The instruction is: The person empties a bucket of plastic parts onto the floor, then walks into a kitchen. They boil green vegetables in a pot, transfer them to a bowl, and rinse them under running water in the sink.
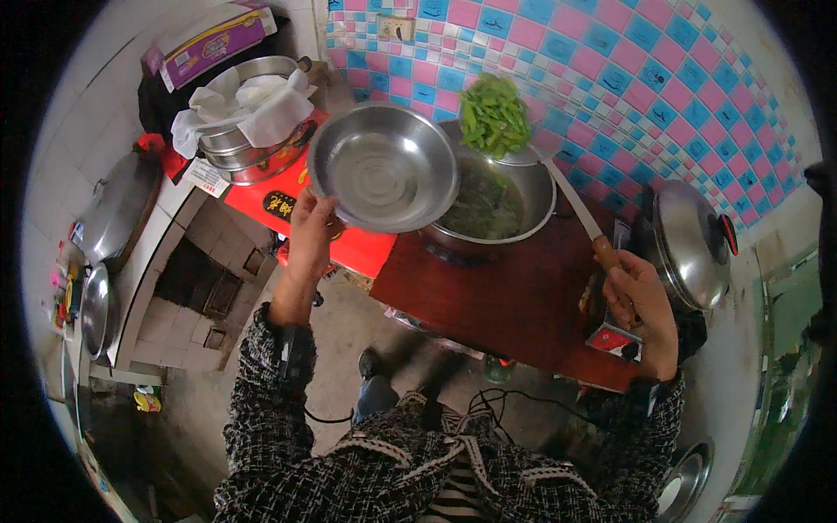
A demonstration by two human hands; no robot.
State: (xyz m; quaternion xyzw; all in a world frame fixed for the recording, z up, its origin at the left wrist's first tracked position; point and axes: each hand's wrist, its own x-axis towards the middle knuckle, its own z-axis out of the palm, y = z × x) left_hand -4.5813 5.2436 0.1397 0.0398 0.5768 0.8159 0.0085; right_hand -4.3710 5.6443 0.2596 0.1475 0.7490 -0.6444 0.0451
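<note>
head view is showing both hands working above the table (488, 305), each forearm reaching up from the lower edge in a dark checked sleeve (266, 392). the left hand (312, 228) is pinching the near left rim of the bowl (384, 170); its thumb is pressing over the edge while its other fingers are mostly hiding underneath. the left forearm is running almost straight up, and the bowl is facing its shiny inside upward, its right edge overlapping the pot (538, 196) in view; whether they are touching, i cannot tell. the right hand (641, 301) is closing around the wooden handle (604, 254) of the skimmer (568, 196), its fingers curling around and its wrist slanting inward to the left. the skimmer is stretching up and left from that grip, and the greens (494, 116) are sitting heaped on its head, above the far side of the pot. the pot is standing on the table and holding murky, greenish liquid (486, 205). the lid (693, 244) is leaning to the right, and the white cloth (279, 113) is draping over the steamer (240, 152) on the left.
</note>
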